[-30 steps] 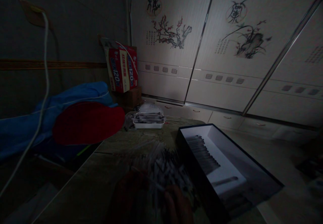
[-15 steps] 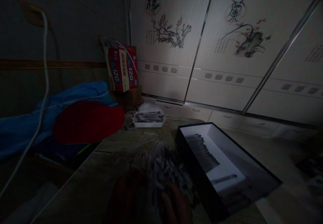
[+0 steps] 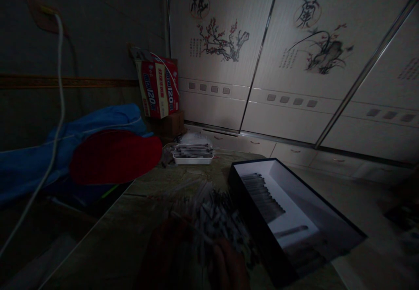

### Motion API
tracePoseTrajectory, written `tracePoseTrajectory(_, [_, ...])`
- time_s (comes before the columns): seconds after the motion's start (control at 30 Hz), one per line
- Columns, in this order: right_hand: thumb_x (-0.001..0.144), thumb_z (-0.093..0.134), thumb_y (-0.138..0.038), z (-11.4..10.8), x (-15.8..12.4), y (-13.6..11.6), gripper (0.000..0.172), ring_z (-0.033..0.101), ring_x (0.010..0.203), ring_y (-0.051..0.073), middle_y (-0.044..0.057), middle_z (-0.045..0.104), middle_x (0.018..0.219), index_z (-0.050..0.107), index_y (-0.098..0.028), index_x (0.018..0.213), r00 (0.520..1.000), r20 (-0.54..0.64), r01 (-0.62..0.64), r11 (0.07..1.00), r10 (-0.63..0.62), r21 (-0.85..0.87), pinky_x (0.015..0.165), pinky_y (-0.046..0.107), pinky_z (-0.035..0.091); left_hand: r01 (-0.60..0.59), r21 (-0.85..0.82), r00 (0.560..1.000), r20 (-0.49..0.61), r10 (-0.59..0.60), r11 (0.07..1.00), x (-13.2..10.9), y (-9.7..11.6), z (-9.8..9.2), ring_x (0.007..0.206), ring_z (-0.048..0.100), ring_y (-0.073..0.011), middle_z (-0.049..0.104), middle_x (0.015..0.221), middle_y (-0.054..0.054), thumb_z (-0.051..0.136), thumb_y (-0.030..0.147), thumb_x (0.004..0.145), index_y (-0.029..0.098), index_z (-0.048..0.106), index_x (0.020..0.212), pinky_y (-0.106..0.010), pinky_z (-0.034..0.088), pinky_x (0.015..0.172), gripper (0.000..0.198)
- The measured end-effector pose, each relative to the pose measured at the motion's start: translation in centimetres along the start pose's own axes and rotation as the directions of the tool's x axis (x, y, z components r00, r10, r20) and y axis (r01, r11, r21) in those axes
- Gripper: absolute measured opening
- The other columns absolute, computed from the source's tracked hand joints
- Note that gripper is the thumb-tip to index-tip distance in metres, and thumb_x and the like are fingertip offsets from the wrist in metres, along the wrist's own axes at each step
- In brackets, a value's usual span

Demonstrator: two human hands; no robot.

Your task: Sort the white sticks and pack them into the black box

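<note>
Both my hands are low in the middle of the dim head view, close together over the table. A thin, pale pen-like stick (image 3: 207,237) slants between them. Its right end is held in the closed fingers of my right hand (image 3: 227,261). My left hand (image 3: 163,246) is in deep shadow with its fingers curled around the stick's left end. Just beyond my hands lies a loose pile of thin dark and clear pen-like pieces (image 3: 225,220). To the right, a dark-edged open box (image 3: 258,226) with a white inside holds a row of dark pen-like sticks (image 3: 263,196) and one lying apart.
At the table's far end is a white tray (image 3: 193,161) full of thin pieces, with plastic bags around it. A red round item (image 3: 116,157) and blue cloth (image 3: 108,117) lie left. A white cable (image 3: 59,107) hangs there. A red carton (image 3: 160,89) stands behind.
My right fingers have drawn in a little around the stick. My left hand keeps nearly the same place, and the box and pile have not moved.
</note>
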State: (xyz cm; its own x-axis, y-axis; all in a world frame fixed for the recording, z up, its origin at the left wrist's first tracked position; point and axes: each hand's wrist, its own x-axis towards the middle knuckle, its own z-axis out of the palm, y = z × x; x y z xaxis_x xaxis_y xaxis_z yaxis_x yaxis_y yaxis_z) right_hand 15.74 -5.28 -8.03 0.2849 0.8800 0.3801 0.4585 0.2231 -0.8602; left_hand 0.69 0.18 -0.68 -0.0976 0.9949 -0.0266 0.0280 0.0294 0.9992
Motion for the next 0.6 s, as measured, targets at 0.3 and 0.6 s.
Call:
tracePoseTrajectory(0.3, [0.088,0.042,-0.054,0.07,-0.03,0.02,0.038,0.060,0.051,0.014,-0.001,0.063,0.058,0.066,-0.025,0.082,0.997,0.038,-0.061,0.998,0.061,0.002,0.049,0.020,0.043,0.004,-0.014,1.000,0.031,-0.003,1.000,-0.09,0.36,0.08,0.062,0.065,-0.0191,0.071,0.062,-0.003,0.065,0.046,0.067,0.017,0.072,0.066,-0.026,0.053,0.060,0.030])
tracePoseTrajectory(0.6, [0.091,0.043,-0.045,-0.25,0.13,0.41,0.033,0.061,0.055,0.014,0.001,0.065,0.062,0.064,-0.023,0.078,0.996,0.027,0.087,0.989,-0.085,-0.116,0.051,0.021,0.043,-0.018,0.006,0.996,-0.090,0.018,1.000,0.01,0.71,0.03,0.052,0.060,-0.0162,0.064,0.051,-0.001,0.069,0.045,0.062,0.017,0.065,0.053,-0.025,0.050,0.054,0.030])
